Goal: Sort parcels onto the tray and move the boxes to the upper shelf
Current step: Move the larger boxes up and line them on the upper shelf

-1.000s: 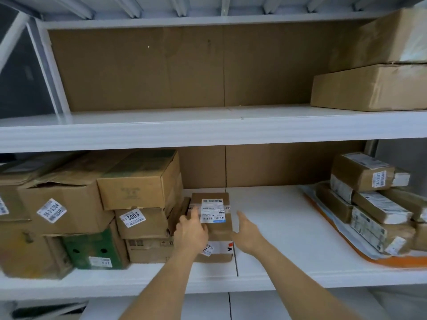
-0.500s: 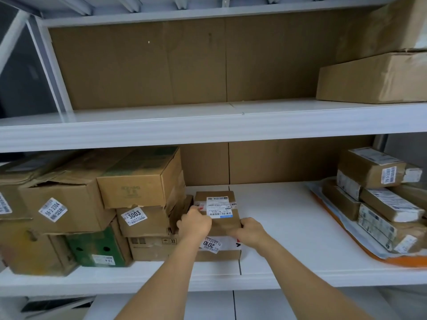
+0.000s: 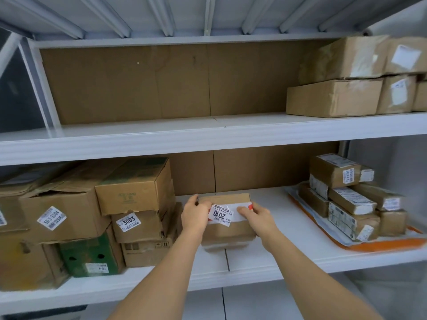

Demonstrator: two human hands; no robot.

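Box [image 3: 227, 224] sides hidden behind gripping hands

A white sticker [image 3: 220, 214] reading "2010", seen upside down, sits on the front of the brown box [image 3: 227, 229] gripped between the left hand [image 3: 193, 215] and right hand [image 3: 257, 215], with barcode lines and small print beside the number too fine to read. Just left of the left hand, a label [image 3: 128, 222] on a stacked carton [image 3: 138, 225] reads "3003". Well to the left, a tilted sticker [image 3: 52, 218] on a large carton [image 3: 64, 211] shows "3304". Below it, a green box [image 3: 90, 257] carries a tag [image 3: 96, 267] reading "78-4" inverted. Labels on the parcels [image 3: 351, 204] right of the right hand are illegible.
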